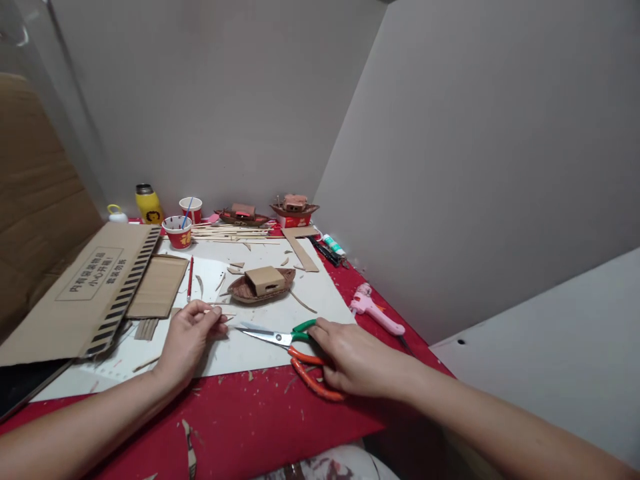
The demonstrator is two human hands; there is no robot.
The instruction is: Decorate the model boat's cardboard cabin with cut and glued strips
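Note:
My right hand [355, 357] is closed around the handles of a pair of scissors [279, 337], one handle green and the other orange. The blades point left toward my left hand [187, 337] and stand slightly apart. Between its thumb and fingers my left hand pinches a small thin stick [226, 315], mostly hidden by the fingertips. Just beyond both hands sits a small brown model boat [261, 285] with a cardboard cabin cover on top.
A printed cardboard sheet [85, 287] lies left, beside a red pencil [190, 279]. Paper cups [178, 233], a yellow bottle [149, 205], wooden sticks [230, 232] and two more model boats [295, 205] line the back. A pink glue gun [376, 312] rests right. Cardboard scraps are scattered about.

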